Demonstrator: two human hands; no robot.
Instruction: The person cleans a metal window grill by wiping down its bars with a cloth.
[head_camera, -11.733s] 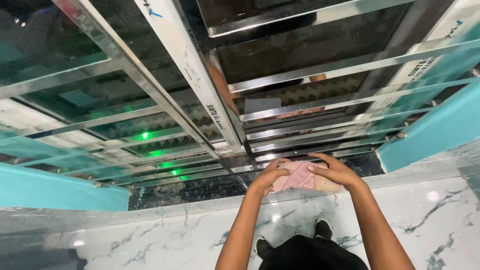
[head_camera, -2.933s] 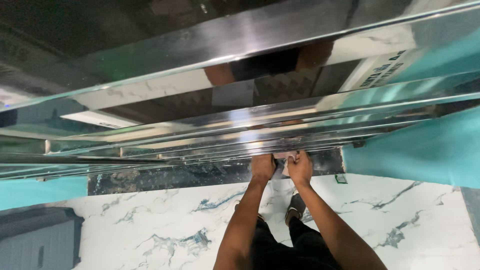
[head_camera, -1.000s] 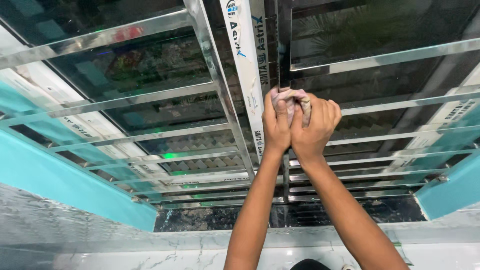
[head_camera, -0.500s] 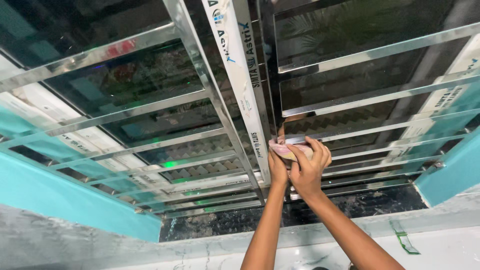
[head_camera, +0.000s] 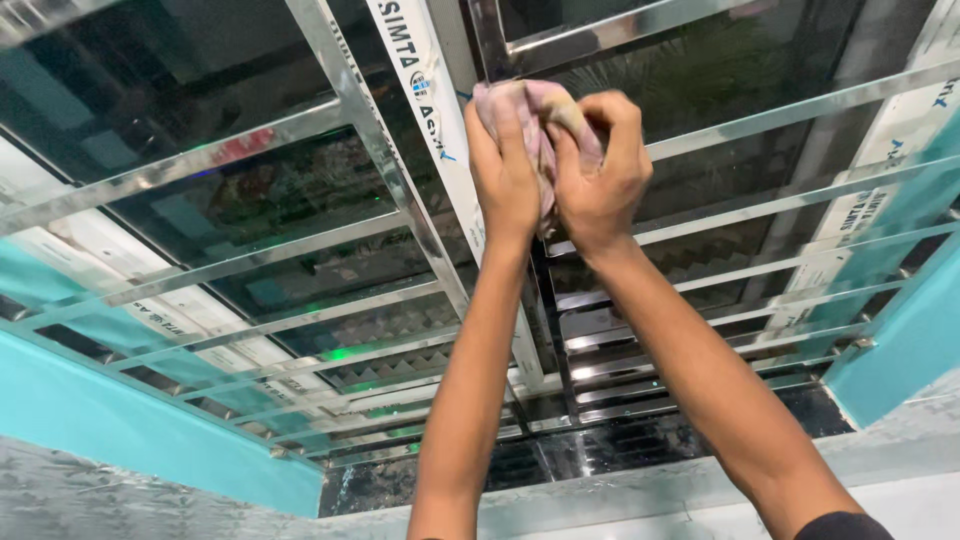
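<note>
A pink cloth (head_camera: 535, 110) is bunched around the shiny upright steel post (head_camera: 552, 310) in the middle of a window grille. My left hand (head_camera: 503, 175) and my right hand (head_camera: 605, 170) both clasp the cloth, pressed side by side high on the post. Below the hands the post runs down bare to the sill. Most of the cloth is hidden inside my fingers.
Horizontal steel bars (head_camera: 760, 215) cross dark glass on both sides. A white film-wrapped frame strip (head_camera: 430, 110) runs beside the post. Teal wall reveals (head_camera: 890, 350) flank the window. A dark stone sill (head_camera: 600, 450) and marble ledge (head_camera: 120, 500) lie below.
Both hands slid the cloth up the post from its lower part to near the top. The view tilted upward with them.
</note>
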